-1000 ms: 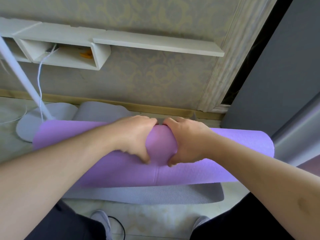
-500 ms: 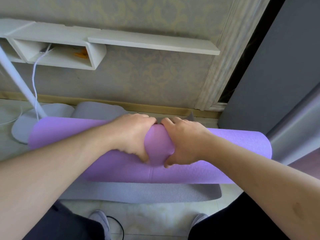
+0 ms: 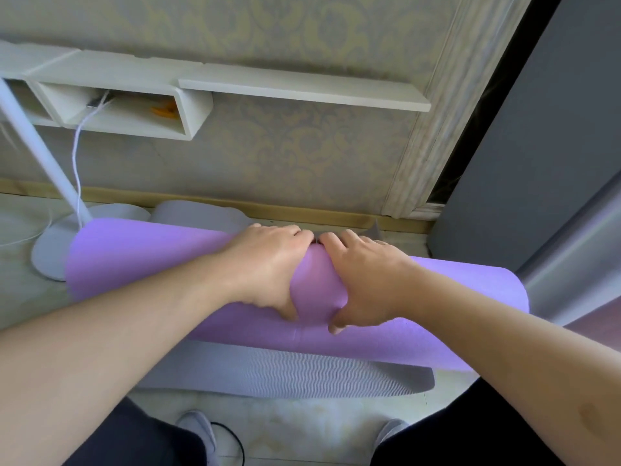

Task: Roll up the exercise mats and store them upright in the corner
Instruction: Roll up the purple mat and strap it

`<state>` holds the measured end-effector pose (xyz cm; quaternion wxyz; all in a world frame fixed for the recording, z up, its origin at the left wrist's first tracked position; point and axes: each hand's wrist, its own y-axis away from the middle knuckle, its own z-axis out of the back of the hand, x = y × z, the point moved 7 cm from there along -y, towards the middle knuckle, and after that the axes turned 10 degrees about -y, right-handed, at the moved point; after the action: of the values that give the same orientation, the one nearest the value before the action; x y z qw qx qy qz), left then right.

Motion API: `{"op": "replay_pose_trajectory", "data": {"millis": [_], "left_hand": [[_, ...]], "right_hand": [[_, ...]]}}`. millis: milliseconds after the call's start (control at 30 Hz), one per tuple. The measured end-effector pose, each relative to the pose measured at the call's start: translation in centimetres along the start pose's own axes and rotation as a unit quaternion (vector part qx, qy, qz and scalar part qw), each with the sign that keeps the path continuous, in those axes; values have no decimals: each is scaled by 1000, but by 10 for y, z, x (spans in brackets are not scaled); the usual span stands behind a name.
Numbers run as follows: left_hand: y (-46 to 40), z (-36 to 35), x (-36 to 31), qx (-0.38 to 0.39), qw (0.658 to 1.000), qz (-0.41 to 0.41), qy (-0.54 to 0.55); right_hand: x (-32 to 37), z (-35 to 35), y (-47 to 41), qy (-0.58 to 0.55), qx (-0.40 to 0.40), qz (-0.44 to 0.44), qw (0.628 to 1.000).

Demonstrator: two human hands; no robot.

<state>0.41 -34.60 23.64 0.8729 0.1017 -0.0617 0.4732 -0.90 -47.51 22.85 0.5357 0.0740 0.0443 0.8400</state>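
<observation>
Lamp base (image 3: 50, 253) touching purple mat (image 3: 141, 260), wall behind

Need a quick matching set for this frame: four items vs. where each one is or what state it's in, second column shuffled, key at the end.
Items:
1. purple mat
2. grey mat
3. orange object
4. white cable

Place or state:
A. inside the open wall shelf compartment
B. rolled, gripped at the middle by the left hand and right hand
C. hanging from the shelf down beside the white pole
D. on the floor, showing under the roll's near side

Pairs: 1-B, 2-D, 3-A, 4-C
</observation>
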Motion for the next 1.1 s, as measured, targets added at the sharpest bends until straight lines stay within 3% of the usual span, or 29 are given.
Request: {"op": "replay_pose_trajectory", "data": {"millis": [367,567,700,1100], "left_hand": [[-4,-14,-4,31,999,17,-26],[-3,-6,17,26,999,37,29],[3,-10,17,57,996,37,58],[-1,-14,-2,11,999,16,-38]], "right_hand": [[-18,8,-5,-43,25,-34,998],[-13,0,-2,26,2,-10,1000],[-12,3,-7,-5,3,-14,1000],[-20,15,-2,-48,14,-39,998]]}}
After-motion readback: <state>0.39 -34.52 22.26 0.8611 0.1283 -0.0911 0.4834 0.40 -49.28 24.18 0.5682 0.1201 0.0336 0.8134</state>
